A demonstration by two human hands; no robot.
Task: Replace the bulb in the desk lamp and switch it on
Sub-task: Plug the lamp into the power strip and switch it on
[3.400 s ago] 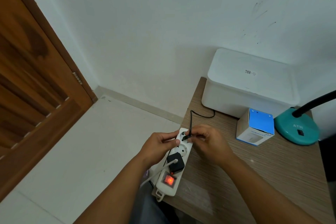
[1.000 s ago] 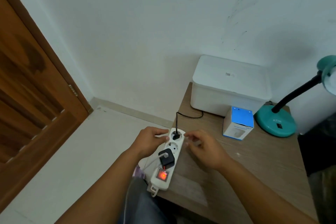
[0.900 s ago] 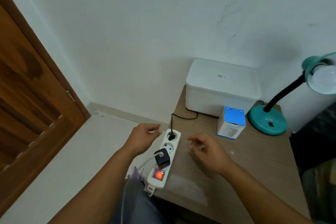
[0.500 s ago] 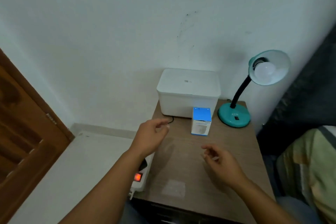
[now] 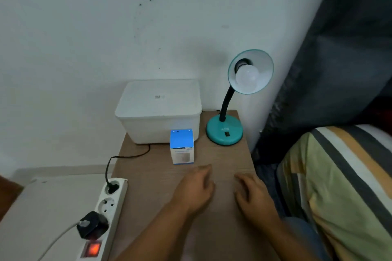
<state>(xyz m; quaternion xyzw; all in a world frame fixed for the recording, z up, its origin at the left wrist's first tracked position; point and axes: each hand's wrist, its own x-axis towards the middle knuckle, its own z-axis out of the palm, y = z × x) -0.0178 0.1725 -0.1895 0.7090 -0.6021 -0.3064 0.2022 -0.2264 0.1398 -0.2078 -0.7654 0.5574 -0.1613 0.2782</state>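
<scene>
While both hands hover over the counter (image 5: 222, 159) with loosely bent fingers holding nothing, the left hand (image 5: 196, 189) beside the right hand (image 5: 252, 195), the unlit bulb (image 5: 247, 77) sits in the teal desk lamp (image 5: 224, 131) at the counter's back right corner.

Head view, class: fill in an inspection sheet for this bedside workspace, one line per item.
Surface: wooden bedside table, bare in front.
Job's things: teal desk lamp at back right, white bulb fitted, unlit; rocker switch on its base.
Clutter: blue-and-white bulb box upright; white lidded box behind it.
Hands: left hand and right hand over the table, holding nothing.
Cables: black cord plugged into power strip, strip's switch glowing red; black adapter also plugged in.
Surroundings: white wall, dark curtain, striped bedding.
</scene>
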